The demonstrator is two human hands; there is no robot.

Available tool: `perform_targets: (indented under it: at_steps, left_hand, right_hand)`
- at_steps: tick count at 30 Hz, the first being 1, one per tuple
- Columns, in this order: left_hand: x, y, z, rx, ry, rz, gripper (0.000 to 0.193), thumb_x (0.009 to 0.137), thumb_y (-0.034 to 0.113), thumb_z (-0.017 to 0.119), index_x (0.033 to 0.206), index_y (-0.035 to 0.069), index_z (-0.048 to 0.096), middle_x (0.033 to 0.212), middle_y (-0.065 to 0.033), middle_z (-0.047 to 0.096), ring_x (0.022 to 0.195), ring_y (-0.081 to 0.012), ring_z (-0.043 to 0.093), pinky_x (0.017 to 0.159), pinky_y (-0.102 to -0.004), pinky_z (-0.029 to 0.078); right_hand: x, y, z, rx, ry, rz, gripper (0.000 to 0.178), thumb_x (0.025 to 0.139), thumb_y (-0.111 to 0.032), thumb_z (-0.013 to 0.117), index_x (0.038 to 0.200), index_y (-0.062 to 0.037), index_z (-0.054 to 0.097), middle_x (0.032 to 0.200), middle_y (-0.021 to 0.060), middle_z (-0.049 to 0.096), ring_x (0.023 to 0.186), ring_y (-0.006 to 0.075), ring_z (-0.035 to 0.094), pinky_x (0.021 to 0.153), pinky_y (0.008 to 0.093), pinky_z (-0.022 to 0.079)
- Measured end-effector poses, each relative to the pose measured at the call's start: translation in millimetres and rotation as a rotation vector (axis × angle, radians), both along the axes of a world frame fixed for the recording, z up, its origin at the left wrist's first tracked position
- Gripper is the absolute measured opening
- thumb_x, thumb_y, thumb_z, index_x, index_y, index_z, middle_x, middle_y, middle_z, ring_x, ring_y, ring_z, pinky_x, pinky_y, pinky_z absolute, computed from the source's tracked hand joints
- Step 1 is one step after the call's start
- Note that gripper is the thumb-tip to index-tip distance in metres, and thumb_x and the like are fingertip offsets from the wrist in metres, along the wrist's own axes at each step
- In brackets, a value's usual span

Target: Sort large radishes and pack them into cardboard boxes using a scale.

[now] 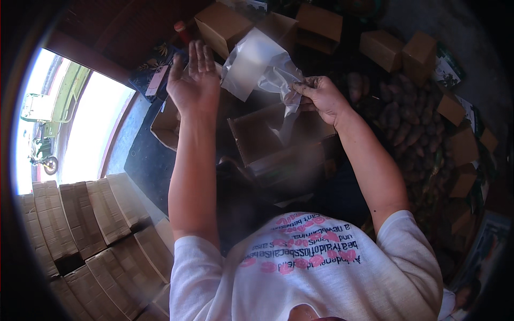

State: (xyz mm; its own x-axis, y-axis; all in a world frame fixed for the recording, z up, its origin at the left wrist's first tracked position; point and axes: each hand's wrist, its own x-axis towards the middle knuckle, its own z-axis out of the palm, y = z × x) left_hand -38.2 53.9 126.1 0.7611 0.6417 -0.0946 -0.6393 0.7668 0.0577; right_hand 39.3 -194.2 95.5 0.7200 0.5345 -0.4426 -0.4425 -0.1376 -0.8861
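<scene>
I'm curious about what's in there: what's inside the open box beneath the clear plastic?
The open box shows brown cardboard inside; the clear plastic in the right hand trails over it, covering whatever lies behind.

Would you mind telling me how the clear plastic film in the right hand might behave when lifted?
The plastic film is probably floppy, since it crumples beside the right hand. It is likely light for its size, looking thin and see-through, and may be slippery given its sheen.
</scene>
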Motion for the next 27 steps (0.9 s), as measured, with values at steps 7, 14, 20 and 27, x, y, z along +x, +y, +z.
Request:
perform_targets:
  at_steps: [7,14,20,27]
  left_hand:
    - [-40.1,-109.7,-53.0,0.466,0.757,-0.483,0.016,0.095,0.005,0.061,0.11,0.004,0.058,0.098,-0.0042,0.062,0.095,-0.0171,0.06,0.085,-0.0337,0.049]
    - [-31.6,-95.1,-60.3,0.439,0.706,-0.824,0.015,0.098,0.015,0.063,0.109,0.005,0.066,0.105,-0.006,0.067,0.097,-0.0176,0.061,0.089,-0.0349,0.05]
    - [-33.1,-97.7,-71.2,0.452,0.523,-0.608,0.026,0.104,0.019,0.053,0.123,0.002,0.054,0.119,-0.0088,0.061,0.108,-0.0229,0.059,0.103,-0.0427,0.045]
    - [-45.3,-115.0,-54.8,0.978,0.588,-0.477,0.022,0.097,0.016,0.061,0.116,0.004,0.058,0.102,-0.0087,0.065,0.092,-0.0178,0.063,0.084,-0.0329,0.049]
  right_hand:
    - [-1.8,4.7,-16.6,-0.064,-0.294,-0.061,0.014,0.082,-0.008,0.08,0.084,0.0007,0.07,0.082,0.0073,0.072,0.069,0.0106,0.065,0.064,0.0264,0.051]
    - [-13.0,1.2,-13.4,-0.285,-0.609,0.148,0.017,0.075,-0.009,0.083,0.078,-0.0029,0.067,0.075,0.0028,0.07,0.073,0.0103,0.064,0.065,0.0285,0.05]
    - [-11.0,-15.6,-14.4,0.251,0.155,-0.284,0.014,0.09,-0.012,0.073,0.094,-0.0069,0.061,0.092,0.0049,0.067,0.085,0.0218,0.068,0.075,0.0395,0.057]
    - [28.8,-29.6,-33.6,0.306,0.203,-0.472,0.015,0.094,-0.02,0.07,0.092,-0.0093,0.06,0.077,0.0018,0.06,0.066,0.0132,0.057,0.056,0.0287,0.046]
